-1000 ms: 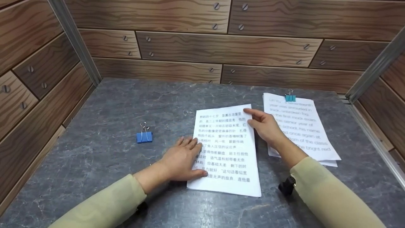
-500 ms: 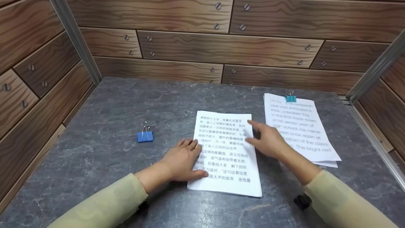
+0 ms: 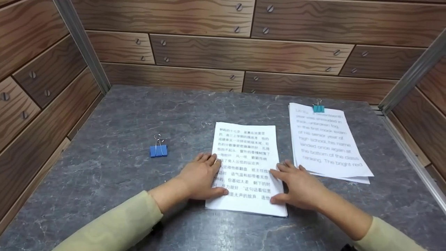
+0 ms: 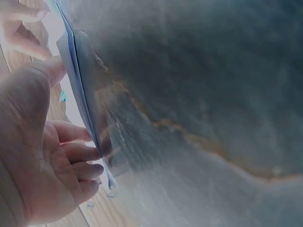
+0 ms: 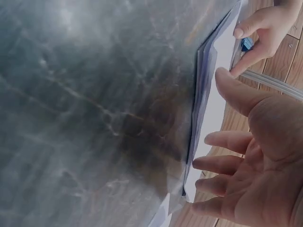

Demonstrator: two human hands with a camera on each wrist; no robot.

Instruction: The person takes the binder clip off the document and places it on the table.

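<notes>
"How were the hands posed?"

"Head view: a left hand [image 3: 198,179] and a right hand [image 3: 301,188], fingers relaxed and gripping nothing, rested on opposite long edges of a white, Chinese-printed paper stack [image 3: 245,153] on a grey marbled tabletop [image 3: 111,139]."

"Nearby?"

"Left, a blue binder clip [image 3: 159,151]; right, white English-printed sheets [image 3: 325,143] bearing a teal binder clip [image 3: 318,108]."

"Left wrist?"

"Fingers lay along the stack's edge."

"Right wrist?"

"Loosely spread fingers met the opposite edge."
</notes>
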